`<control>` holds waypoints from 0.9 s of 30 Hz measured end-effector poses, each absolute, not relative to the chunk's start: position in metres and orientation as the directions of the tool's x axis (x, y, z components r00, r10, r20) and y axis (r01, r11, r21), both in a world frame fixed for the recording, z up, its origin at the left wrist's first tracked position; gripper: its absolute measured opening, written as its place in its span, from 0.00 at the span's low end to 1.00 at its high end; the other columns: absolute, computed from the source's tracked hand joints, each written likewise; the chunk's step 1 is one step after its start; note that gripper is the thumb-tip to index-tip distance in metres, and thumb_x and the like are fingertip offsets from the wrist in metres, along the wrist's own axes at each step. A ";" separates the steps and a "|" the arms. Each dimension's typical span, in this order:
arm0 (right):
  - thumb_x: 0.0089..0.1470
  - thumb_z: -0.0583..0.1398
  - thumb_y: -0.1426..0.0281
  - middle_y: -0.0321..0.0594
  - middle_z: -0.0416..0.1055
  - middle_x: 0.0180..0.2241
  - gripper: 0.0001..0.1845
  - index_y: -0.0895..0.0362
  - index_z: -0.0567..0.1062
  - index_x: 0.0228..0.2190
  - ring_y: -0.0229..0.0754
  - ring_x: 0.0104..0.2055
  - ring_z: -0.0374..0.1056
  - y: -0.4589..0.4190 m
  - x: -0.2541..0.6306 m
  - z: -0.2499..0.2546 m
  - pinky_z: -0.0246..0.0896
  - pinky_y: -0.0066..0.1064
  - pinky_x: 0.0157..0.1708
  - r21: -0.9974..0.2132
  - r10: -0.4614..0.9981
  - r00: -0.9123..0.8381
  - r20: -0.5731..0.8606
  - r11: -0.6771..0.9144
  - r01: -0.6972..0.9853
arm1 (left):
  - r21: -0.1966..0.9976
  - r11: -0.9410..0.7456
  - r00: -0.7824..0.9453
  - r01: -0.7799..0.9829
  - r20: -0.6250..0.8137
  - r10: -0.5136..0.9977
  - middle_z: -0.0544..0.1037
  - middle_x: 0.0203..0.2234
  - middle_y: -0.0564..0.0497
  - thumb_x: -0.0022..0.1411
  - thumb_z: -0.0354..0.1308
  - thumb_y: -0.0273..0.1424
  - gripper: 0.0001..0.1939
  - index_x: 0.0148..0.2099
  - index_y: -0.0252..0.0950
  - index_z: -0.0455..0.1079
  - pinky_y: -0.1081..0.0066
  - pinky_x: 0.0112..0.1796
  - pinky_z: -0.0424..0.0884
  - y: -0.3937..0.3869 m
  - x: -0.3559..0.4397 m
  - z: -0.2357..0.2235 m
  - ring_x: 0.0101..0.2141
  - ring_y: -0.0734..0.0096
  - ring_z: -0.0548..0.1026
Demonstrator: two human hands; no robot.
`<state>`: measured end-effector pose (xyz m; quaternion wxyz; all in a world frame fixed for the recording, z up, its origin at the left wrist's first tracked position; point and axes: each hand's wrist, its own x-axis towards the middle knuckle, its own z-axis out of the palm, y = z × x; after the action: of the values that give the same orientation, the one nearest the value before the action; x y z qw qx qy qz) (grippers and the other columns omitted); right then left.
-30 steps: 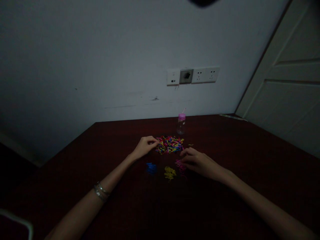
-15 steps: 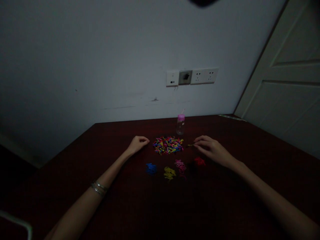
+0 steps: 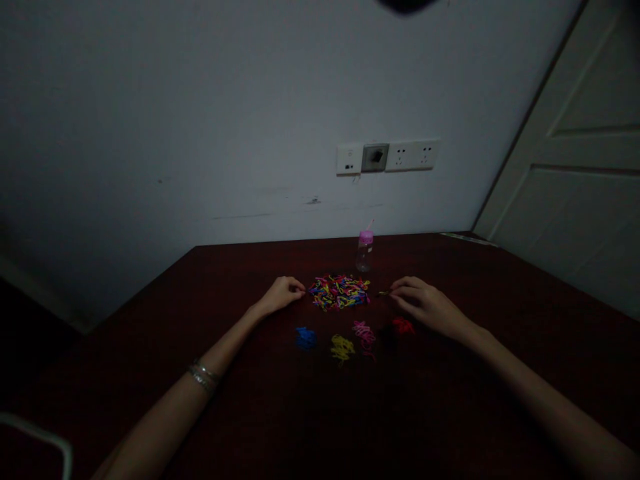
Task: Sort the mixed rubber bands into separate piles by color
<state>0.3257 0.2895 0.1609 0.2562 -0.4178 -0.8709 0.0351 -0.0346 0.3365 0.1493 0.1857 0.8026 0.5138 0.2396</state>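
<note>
A heap of small rubber bands in mixed colours [image 3: 340, 293] lies on the dark red table [image 3: 280, 407]. At its left edge is my left hand [image 3: 283, 294], thumb and fingertips closed together; anything between them is too small to make out. On the right side, my right hand [image 3: 423, 305] pinches a small yellowish rubber band [image 3: 383, 293] just off the heap. Nearer to me lie separate piles: blue bands [image 3: 305, 338], yellow bands [image 3: 342, 348], pink bands [image 3: 364, 335] and red bands [image 3: 403, 326], the red ones just below my right hand.
Behind the heap stands a clear bottle with a pink lid [image 3: 365, 251], something thin sticking up from it. A wall with a row of sockets [image 3: 387, 157] closes off the back. To the right is a pale panelled door [image 3: 575, 193]. The room is dim.
My left hand has shifted slightly right, so its fingertips are closer to the heap. My right hand keeps its pinch beside the heap. The whole view has moved a little.
</note>
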 end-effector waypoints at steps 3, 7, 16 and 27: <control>0.55 0.52 0.66 0.44 0.68 0.40 0.13 0.54 0.74 0.35 0.44 0.42 0.65 0.289 0.325 0.160 0.65 0.40 0.40 -0.285 0.740 -0.523 0.422 0.656 0.699 | 0.536 -0.417 0.361 0.735 0.212 0.908 0.75 0.28 0.49 0.52 0.55 0.29 0.10 0.35 0.32 0.75 0.74 0.32 0.65 0.335 -0.033 0.149 0.30 0.71 0.72; 0.56 0.51 0.66 0.44 0.68 0.39 0.13 0.55 0.74 0.35 0.44 0.41 0.65 0.288 0.323 0.159 0.65 0.40 0.40 -0.289 0.740 -0.534 0.410 0.660 0.693 | 0.530 -0.439 0.367 0.725 0.242 0.898 0.75 0.28 0.49 0.53 0.54 0.30 0.11 0.36 0.32 0.74 0.74 0.32 0.65 0.335 -0.030 0.146 0.30 0.71 0.71; 0.55 0.52 0.67 0.42 0.69 0.39 0.12 0.54 0.75 0.34 0.43 0.40 0.66 0.287 0.318 0.158 0.65 0.39 0.40 -0.296 0.730 -0.539 0.421 0.672 0.679 | 0.482 -0.438 0.361 0.759 0.248 0.899 0.76 0.32 0.47 0.55 0.53 0.33 0.13 0.39 0.34 0.74 0.73 0.35 0.66 0.340 -0.026 0.137 0.33 0.69 0.72; 0.56 0.51 0.67 0.43 0.68 0.39 0.13 0.55 0.75 0.34 0.43 0.41 0.66 0.285 0.318 0.160 0.66 0.38 0.40 -0.271 0.731 -0.550 0.404 0.670 0.691 | 0.536 -0.418 0.325 0.733 0.263 0.908 0.77 0.31 0.48 0.54 0.53 0.29 0.09 0.34 0.34 0.74 0.72 0.37 0.66 0.339 -0.027 0.140 0.33 0.69 0.72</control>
<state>0.3176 0.2850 0.1601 0.2479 -0.4044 -0.8794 0.0402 -0.0267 0.3386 0.1399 0.1622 0.7978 0.5145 0.2695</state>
